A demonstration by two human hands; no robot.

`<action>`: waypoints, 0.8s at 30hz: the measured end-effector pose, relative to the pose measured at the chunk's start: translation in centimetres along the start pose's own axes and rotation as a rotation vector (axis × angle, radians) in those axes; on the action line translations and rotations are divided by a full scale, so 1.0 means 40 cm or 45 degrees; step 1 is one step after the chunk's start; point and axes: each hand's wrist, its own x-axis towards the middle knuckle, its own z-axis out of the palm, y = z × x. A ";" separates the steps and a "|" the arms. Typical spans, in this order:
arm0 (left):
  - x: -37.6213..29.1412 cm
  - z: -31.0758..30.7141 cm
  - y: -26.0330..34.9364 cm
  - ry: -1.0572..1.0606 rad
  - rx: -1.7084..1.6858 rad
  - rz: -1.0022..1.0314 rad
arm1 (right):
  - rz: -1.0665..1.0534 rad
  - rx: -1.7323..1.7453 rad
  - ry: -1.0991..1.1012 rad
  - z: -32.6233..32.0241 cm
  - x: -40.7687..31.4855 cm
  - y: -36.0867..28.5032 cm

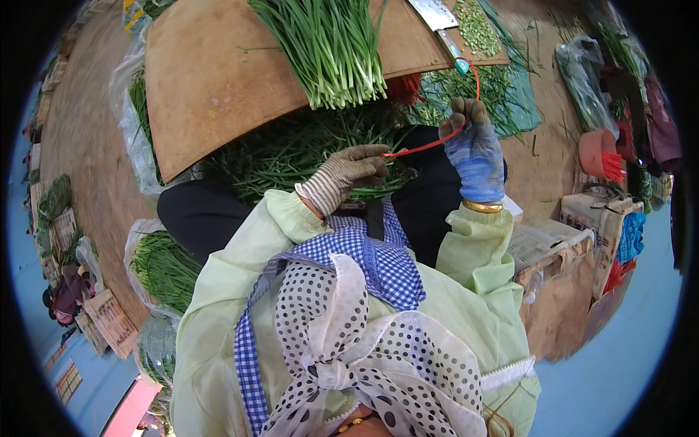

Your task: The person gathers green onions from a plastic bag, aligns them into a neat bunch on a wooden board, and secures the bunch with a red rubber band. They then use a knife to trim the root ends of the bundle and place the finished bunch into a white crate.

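Observation:
A thin red tie strip point(428, 146) runs between my gloved hands. My left hand point(352, 172), in a striped, soiled glove, pinches one end of it above loose green leaves point(273, 155) near my lap. In my blue-gloved right hand point(472, 142) the strip passes between fingers and thumb, and its free end curves up over the knife handle. Ahead of my hands, a bunch of green garlic chives point(333, 54) lies on a brown board point(218, 82), pale cut ends towards me. A cleaver with a white and teal handle point(434, 16) lies right of it, beside chopped stem pieces point(478, 27).
More red strips point(403, 89) hang below the board's edge. Plastic bags of greens point(164, 265) stand at the left. At the right are a pink bucket with red strips point(595, 153), cardboard boxes point(557, 284) and another bag of greens point(584, 82). Other people sit at the far edges.

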 end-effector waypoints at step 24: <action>0.043 -0.139 -0.047 -0.173 -0.371 0.220 | 0.083 0.135 0.238 -0.033 0.081 0.104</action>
